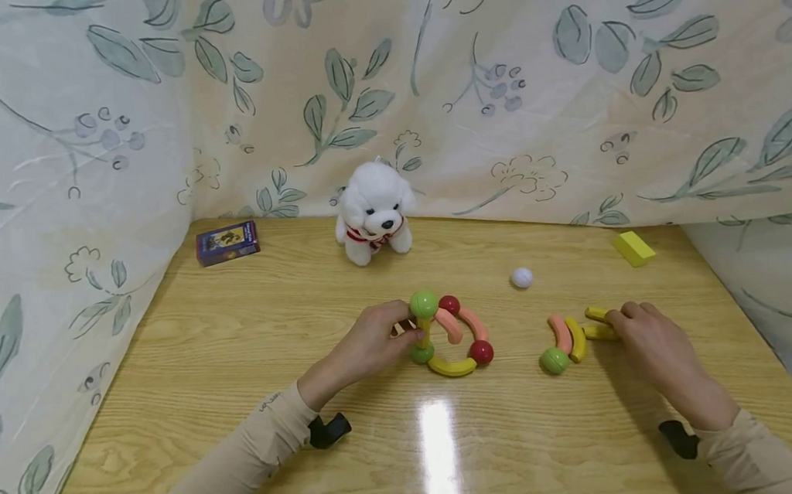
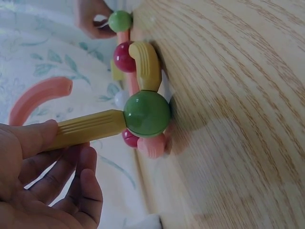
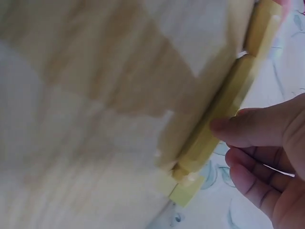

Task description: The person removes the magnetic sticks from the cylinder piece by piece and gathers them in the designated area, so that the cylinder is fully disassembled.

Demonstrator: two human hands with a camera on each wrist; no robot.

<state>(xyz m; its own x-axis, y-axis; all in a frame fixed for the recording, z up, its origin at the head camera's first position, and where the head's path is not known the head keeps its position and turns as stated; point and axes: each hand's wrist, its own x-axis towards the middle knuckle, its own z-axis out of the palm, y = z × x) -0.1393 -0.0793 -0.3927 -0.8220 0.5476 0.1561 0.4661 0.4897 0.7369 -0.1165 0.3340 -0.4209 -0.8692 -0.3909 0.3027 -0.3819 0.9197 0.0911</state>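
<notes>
My left hand [image 1: 369, 342] pinches a straight yellow stick [image 2: 90, 128] between thumb and fingers. The stick stands upright, with one green ball [image 1: 424, 303] on top and another green ball [image 2: 147, 113] at its foot. From the top ball a curved pink stick [image 1: 450, 326] slants out. The lower ball joins a ring lying on the table, made of a curved yellow stick [image 1: 453, 368], red balls [image 1: 482, 351] and a pink stick [image 1: 474, 323]. Farther right, my right hand [image 1: 659, 354] pinches a straight yellow stick [image 3: 221, 112] lying on the table, thumb along its side.
Left of the right hand lie a loose curved pink stick [image 1: 559, 333], a curved yellow stick [image 1: 575, 340] and a green ball [image 1: 555, 360]. Behind are a white ball [image 1: 522, 277], a yellow block [image 1: 634, 248], a plush dog [image 1: 374, 211] and a purple box [image 1: 227, 243]. Patterned cloth [image 1: 428, 120] borders the table.
</notes>
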